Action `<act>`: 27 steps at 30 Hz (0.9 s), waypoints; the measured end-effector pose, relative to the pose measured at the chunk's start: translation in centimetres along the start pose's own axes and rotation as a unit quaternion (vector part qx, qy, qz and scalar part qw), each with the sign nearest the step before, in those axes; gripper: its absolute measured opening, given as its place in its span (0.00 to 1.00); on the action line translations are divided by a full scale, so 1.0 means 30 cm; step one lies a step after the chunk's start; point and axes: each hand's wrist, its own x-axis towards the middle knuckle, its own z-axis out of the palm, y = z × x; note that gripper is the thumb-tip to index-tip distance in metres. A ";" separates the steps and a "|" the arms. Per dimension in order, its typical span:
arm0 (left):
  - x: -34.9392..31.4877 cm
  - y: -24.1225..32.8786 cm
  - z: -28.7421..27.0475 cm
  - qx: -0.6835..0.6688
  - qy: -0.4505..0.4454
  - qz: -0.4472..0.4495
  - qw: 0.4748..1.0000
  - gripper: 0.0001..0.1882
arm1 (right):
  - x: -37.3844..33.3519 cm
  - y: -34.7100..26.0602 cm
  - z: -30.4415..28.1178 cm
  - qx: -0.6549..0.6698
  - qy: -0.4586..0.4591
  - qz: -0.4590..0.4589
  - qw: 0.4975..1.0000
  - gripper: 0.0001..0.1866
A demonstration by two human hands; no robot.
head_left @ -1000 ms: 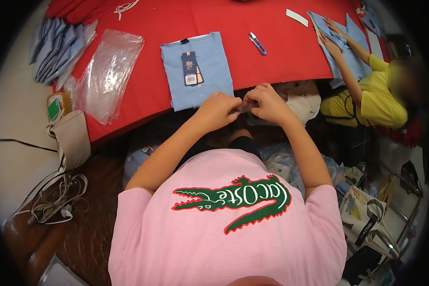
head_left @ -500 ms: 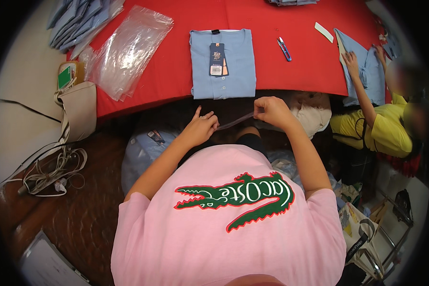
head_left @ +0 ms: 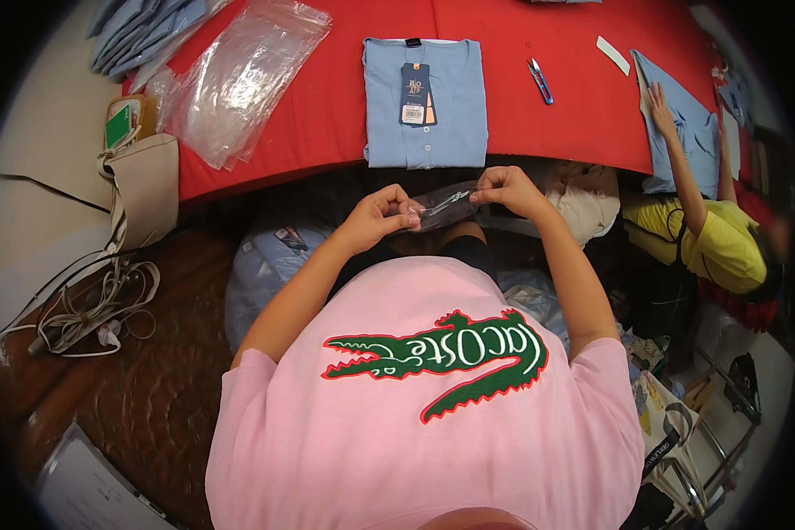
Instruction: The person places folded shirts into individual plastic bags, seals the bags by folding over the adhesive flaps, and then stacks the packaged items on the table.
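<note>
My left hand (head_left: 382, 216) and my right hand (head_left: 511, 189) each pinch an end of a small clear plastic bag (head_left: 447, 208), held taut in front of my lap. A small dark and white item seems to show through the plastic; its kind is too small to tell. Just beyond my hands, a folded light blue shirt (head_left: 459, 97) lies at the table's near edge. Dark hang tags (head_left: 413, 93) rest on its front, near the buttons.
Clear plastic bags (head_left: 238, 97) lie on the red-covered table (head_left: 574, 124), left of the shirt. Blue thread snips (head_left: 540, 81) and a white strip (head_left: 613, 55) lie to its right. Folded blue garments (head_left: 141, 35) are stacked far left. A co-worker in yellow (head_left: 724, 243) handles blue cloth (head_left: 676, 115).
The bag between my hands has been spread wider and turned to face up. My left fingers have closed on its edge. The co-worker's hand has shifted on the blue cloth.
</note>
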 end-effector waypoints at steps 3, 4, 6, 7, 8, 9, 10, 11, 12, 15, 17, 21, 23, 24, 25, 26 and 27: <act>0.017 -0.037 -0.073 0.059 -0.082 -0.081 0.992 0.14 | -0.029 -0.048 0.005 0.112 0.002 -0.002 0.994 0.16; 0.024 -0.051 -0.107 0.140 -0.107 -0.076 0.981 0.14 | -0.029 -0.057 -0.001 0.140 -0.031 0.009 0.990 0.16; 0.048 -0.013 -0.120 0.296 -0.146 -0.095 0.939 0.15 | -0.039 -0.060 -0.022 0.196 -0.090 0.032 0.976 0.16; 0.062 0.008 -0.129 0.371 -0.157 -0.119 0.907 0.16 | -0.040 -0.061 -0.025 0.190 -0.119 0.053 0.973 0.16; 0.073 0.036 -0.128 0.445 -0.167 -0.142 0.868 0.17 | -0.040 -0.063 -0.027 0.185 -0.146 0.073 0.969 0.16; 0.073 0.004 -0.153 0.446 -0.145 -0.124 0.874 0.17 | -0.033 -0.074 -0.026 0.177 -0.179 0.092 0.963 0.16; 0.073 -0.054 -0.188 0.448 -0.122 -0.106 0.879 0.17 | -0.030 -0.085 -0.017 0.115 -0.167 0.107 0.973 0.16; 0.085 -0.064 -0.195 0.447 -0.108 -0.091 0.883 0.17 | -0.034 -0.091 -0.004 0.054 -0.150 0.123 0.979 0.16; 0.096 -0.073 -0.203 0.447 -0.092 -0.076 0.887 0.17 | -0.037 -0.095 0.002 -0.007 -0.132 0.139 0.981 0.16; 0.146 -0.032 -0.182 0.442 -0.045 -0.055 0.894 0.16 | -0.007 -0.029 -0.036 -0.105 -0.024 0.081 0.991 0.12; 0.162 0.038 -0.119 0.438 0.015 -0.060 0.897 0.17 | 0.012 0.009 -0.092 -0.099 0.041 0.012 0.994 0.08; 0.150 0.042 -0.100 0.425 0.048 0.004 0.904 0.16 | 0.006 -0.134 -0.167 -0.066 0.069 0.016 0.995 0.02; 0.123 0.078 -0.080 0.436 0.074 0.009 0.897 0.14 | 0.024 -0.213 -0.158 -0.096 0.101 -0.006 0.990 0.03; 0.117 0.070 -0.089 0.459 0.092 0.034 0.883 0.14 | 0.037 -0.237 -0.146 -0.111 0.117 -0.017 0.987 0.03; 0.112 0.051 -0.106 0.480 0.111 0.058 0.868 0.14 | 0.061 -0.236 -0.129 -0.119 0.135 -0.027 0.983 0.04; 0.107 0.038 -0.118 0.501 0.130 0.085 0.851 0.13 | 0.092 -0.228 -0.109 -0.128 0.155 -0.038 0.979 0.04; 0.103 0.027 -0.124 0.493 0.157 0.092 0.851 0.13 | 0.121 -0.214 -0.093 -0.136 0.171 -0.049 0.975 0.05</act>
